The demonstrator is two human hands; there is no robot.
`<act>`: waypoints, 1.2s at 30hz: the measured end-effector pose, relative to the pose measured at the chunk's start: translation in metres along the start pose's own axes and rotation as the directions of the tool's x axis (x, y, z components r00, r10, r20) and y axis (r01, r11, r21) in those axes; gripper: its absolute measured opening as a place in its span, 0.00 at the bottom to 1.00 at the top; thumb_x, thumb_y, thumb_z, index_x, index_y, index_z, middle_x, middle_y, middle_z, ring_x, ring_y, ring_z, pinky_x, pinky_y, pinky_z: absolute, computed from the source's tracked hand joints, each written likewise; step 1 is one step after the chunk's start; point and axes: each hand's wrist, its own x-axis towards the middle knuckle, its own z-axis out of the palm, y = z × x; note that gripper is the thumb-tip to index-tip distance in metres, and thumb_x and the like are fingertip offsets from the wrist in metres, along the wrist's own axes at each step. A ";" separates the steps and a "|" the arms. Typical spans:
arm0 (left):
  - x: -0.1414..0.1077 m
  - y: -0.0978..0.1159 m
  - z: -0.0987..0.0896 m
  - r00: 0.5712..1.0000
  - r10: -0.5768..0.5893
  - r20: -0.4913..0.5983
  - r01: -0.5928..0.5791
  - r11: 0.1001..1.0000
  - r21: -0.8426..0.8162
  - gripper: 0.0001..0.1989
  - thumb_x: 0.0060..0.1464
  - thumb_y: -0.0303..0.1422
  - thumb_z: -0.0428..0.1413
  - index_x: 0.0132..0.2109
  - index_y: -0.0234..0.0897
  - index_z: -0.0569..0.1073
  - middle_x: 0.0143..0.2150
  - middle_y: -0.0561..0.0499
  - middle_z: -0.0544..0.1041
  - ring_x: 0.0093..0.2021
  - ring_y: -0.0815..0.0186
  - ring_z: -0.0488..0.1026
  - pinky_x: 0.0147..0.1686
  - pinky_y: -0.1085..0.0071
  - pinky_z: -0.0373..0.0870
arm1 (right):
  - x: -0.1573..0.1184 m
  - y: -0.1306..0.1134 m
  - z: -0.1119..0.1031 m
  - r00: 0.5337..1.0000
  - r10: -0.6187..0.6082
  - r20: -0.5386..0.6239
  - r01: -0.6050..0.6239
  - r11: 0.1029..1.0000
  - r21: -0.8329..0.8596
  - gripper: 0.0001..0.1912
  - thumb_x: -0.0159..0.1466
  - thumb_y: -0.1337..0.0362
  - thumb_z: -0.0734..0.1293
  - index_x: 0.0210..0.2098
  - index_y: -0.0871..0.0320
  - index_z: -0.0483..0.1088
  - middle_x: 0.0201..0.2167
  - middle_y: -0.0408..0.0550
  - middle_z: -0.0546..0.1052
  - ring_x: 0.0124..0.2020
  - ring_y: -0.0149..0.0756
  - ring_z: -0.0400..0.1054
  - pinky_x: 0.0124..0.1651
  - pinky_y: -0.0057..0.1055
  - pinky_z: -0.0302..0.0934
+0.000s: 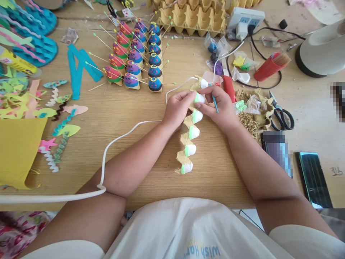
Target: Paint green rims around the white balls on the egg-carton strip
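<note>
A strip of tan egg-carton cups [184, 139] lies lengthwise on the table, its bumps covered in white with light green edges. My left hand [179, 108] pinches the strip near its far end from the left, fingers closed round one bump. From the right, my right hand [219, 106] touches the same white-and-green bump [199, 98] with thumb and forefinger. A thin blue stick [215, 104] is held in its fingers and points down towards me. The farthest bump sits just beyond both hands.
Behind on the left stand three rows of painted carton figures [132, 68] with pins sticking out. A white cable [118, 138] crosses the left side. Scissors [281, 117], phones [314, 178], a red cup [269, 68] and a power strip [246, 19] are on the right.
</note>
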 end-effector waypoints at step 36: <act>0.013 -0.001 -0.006 0.986 -0.159 0.055 0.163 0.984 -0.067 0.32 0.54 0.69 0.62 0.33 0.45 0.70 0.29 0.46 0.77 0.42 0.48 0.84 0.34 0.59 0.80 | 0.008 -0.006 0.002 0.989 0.144 0.023 -0.134 0.828 0.545 0.23 0.67 0.39 0.69 0.33 0.49 0.64 0.20 0.36 0.62 0.23 0.32 0.60 0.31 0.34 0.60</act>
